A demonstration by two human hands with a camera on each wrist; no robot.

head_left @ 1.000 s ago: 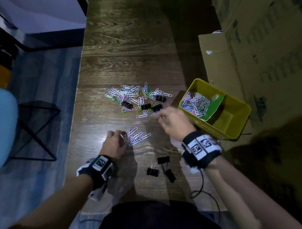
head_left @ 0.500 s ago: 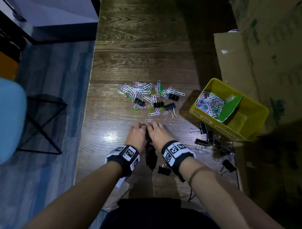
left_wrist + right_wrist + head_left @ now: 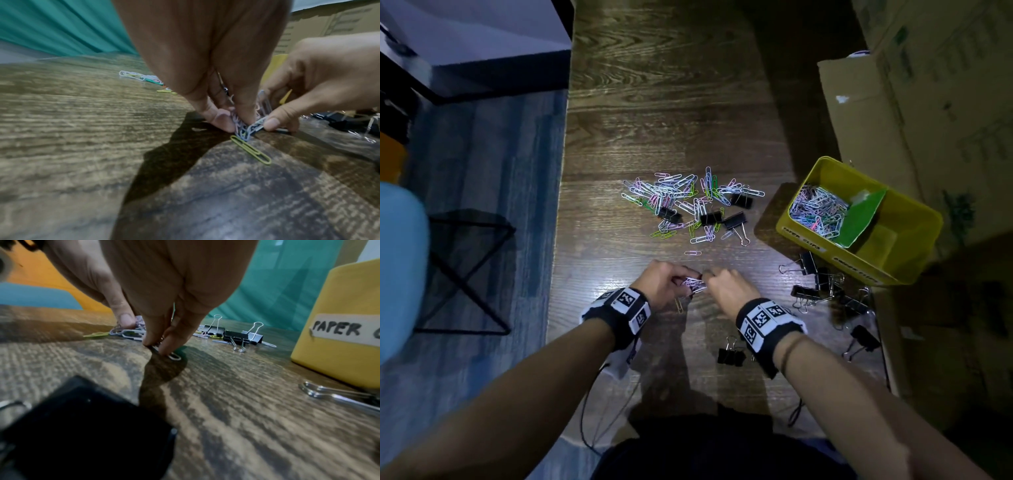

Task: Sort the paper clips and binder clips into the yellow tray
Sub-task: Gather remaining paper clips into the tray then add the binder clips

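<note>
Head view showed both hands' grips, left hand (image 3: 659, 281) and right hand (image 3: 726, 286), pinching one bunch of paper clips (image 3: 694, 284) low over the surface (image 3: 671, 102). Loose clips could slip out on the way to the yellow tray (image 3: 822, 241), as the green clip (image 3: 249, 150) suggested.

Colorful paper clips (image 3: 681, 202) lay mixed with black binder clips (image 3: 734, 219) on the desk. The yellow tray (image 3: 825, 250) already held many paper clips.

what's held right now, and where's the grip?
Both hands pinch one small bunch of paper clips at the table: left hand on its left side, right hand on its right end.
</note>
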